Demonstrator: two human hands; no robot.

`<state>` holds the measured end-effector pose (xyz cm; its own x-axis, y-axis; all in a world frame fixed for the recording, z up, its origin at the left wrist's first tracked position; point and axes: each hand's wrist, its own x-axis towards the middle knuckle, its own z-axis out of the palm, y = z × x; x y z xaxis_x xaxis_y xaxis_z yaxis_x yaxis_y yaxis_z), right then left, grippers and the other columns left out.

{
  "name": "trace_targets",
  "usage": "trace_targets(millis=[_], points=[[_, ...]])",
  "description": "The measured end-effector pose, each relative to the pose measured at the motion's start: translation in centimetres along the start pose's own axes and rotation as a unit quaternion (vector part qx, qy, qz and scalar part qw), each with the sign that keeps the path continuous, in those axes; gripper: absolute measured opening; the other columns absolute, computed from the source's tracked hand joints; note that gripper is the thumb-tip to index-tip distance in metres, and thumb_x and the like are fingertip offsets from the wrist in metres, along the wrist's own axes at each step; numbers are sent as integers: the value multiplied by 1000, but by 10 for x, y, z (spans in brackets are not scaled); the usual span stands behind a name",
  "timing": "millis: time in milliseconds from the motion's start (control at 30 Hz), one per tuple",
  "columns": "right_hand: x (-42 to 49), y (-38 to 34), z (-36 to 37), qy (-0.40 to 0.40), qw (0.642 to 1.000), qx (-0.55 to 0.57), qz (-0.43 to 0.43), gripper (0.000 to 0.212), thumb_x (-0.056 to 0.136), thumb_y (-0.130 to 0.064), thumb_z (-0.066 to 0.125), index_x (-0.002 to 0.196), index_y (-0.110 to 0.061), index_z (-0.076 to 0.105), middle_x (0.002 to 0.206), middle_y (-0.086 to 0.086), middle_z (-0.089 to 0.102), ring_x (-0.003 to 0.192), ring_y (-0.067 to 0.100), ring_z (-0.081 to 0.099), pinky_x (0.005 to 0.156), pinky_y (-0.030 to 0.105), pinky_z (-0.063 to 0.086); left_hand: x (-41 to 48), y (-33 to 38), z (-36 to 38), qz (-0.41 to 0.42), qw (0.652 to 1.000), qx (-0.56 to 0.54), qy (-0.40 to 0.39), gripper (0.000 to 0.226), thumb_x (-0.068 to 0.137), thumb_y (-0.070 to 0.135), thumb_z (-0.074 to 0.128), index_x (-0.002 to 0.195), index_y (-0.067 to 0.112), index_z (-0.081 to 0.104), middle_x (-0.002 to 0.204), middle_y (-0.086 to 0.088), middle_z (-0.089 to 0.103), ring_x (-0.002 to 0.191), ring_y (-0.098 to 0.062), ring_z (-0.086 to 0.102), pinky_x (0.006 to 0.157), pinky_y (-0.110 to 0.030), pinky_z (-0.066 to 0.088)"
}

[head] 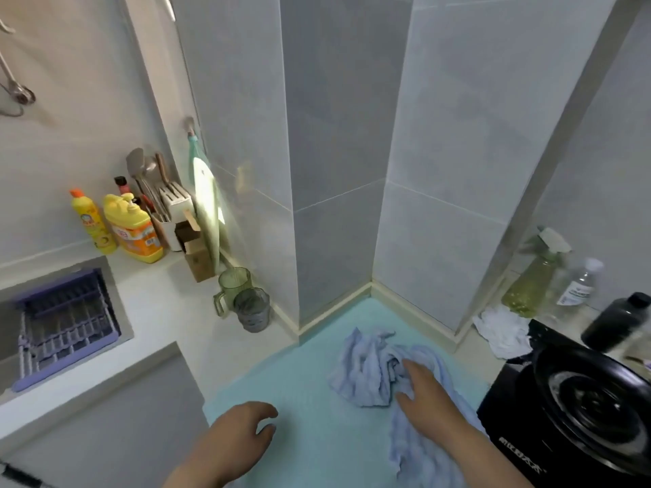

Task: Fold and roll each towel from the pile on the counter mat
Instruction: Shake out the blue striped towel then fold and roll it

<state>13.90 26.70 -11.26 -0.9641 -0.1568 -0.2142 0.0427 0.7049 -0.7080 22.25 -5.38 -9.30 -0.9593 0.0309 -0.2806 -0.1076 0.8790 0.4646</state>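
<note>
Towel pile (366,378) crumpled by mat (310,368) right edge; right hand (424,390) flat on it; left hand (239,433) loose, empty, over mat.

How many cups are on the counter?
2. A green cup stands on the white counter by the tiled wall. A grey cup stands right beside it, nearer the camera, left of the blue-green mat. None looks hidden.
</note>
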Motion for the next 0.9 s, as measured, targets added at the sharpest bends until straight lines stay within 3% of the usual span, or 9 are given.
trace_targets(millis=[33, 100, 167, 333, 433, 500, 633, 733, 900], points=[[11, -3, 4, 29, 999, 18, -5, 28, 93, -14, 54, 108, -38, 51, 110, -10, 54, 102, 3, 55, 83, 16, 39, 13, -12, -4, 10, 1000, 5, -10, 36, 96, 39, 47, 131, 36, 55, 139, 20, 50, 127, 0, 46, 106, -17, 34], [29, -9, 13, 55, 998, 0, -16, 48, 91, -13, 57, 134, -31, 44, 131, -11, 42, 110, 1, 42, 92, 19, 34, 37, -34, -10, 34, 998, 24, -36, 33, 96, 40, 47, 128, 40, 55, 139, 21, 50, 128, 0, 45, 105, -16, 33], [41, -17, 22, 59, 995, -60, 45, 61, 91, -10, 56, 147, -20, 34, 143, -9, 33, 119, 7, 36, 97, 19, 28, 54, -53, -14, 60, 995, 38, -65, 29, 95, 40, 48, 122, 46, 54, 139, 21, 50, 128, 1, 45, 105, -16, 33], [47, -30, 47, 42, 991, -16, 128, 22, 95, -5, 52, 112, -8, 66, 116, 12, 64, 97, 10, 48, 80, 16, 32, 81, -74, -28, 121, 987, 44, -98, 17, 95, 41, 48, 107, 51, 43, 137, 20, 51, 126, 0, 47, 103, -17, 35], [25, -50, 66, 40, 991, -9, 131, 32, 90, -9, 57, 67, -31, 55, 69, -21, 59, 75, 6, 50, 63, 15, 34, 97, -67, -30, 151, 982, 35, -111, 25, 96, 39, 49, 119, 46, 53, 137, 18, 52, 125, -2, 49, 102, -18, 36], [1, -66, 83, 25, 991, 23, 126, 41, 85, -15, 60, 53, -33, 43, 48, -22, 48, 58, -1, 42, 55, 16, 31, 107, -53, -26, 173, 977, 29, -119, 32, 96, 37, 50, 127, 36, 58, 137, 15, 53, 125, -4, 50, 103, -19, 37], [-45, -71, 114, -1, 992, 69, 107, 27, 81, -20, 57, 55, -28, 56, 55, -17, 49, 56, -3, 44, 57, 16, 33, 122, -19, -11, 208, 969, 18, -135, 36, 96, 36, 49, 132, 31, 56, 139, 13, 53, 125, -5, 50, 103, -17, 36], [-62, -64, 117, 8, 987, 99, 122, 16, 83, -12, 58, 76, -7, 71, 68, -9, 61, 61, -3, 51, 61, 16, 38, 128, 4, 2, 233, 962, 7, -142, 36, 95, 35, 52, 130, 30, 57, 136, 12, 56, 121, -6, 52, 99, -16, 36], [-64, -39, 84, 182, 965, 135, 131, 31, 86, -3, 62, 74, -31, 68, 68, -25, 66, 63, -3, 58, 63, 11, 41, 131, 45, 19, 294, 946, -14, -137, 26, 92, 35, 55, 116, 32, 66, 111, 14, 68, 97, -2, 61, 83, -15, 43]])
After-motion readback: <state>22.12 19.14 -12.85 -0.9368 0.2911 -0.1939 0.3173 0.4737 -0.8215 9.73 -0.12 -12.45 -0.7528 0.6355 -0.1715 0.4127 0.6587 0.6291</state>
